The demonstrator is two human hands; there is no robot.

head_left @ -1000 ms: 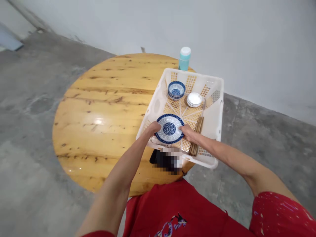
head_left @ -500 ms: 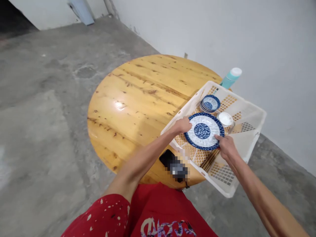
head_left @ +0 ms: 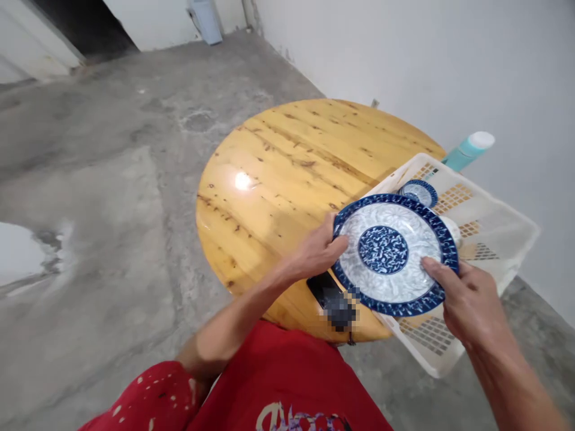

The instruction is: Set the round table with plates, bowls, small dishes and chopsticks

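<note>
Head — plate (head_left: 394, 255) closer than before

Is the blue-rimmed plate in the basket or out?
Out: left hand and right hand hold up the plate, which hides part of the near rim of the basket.

The round plate (head_left: 383, 249) has a dark blue mottled rim, a pale marbled band and a speckled blue-and-white centre; held at two sides, patterned face up, it hangs above the white basket (head_left: 503, 224), over its near left part, hiding some of it
</note>
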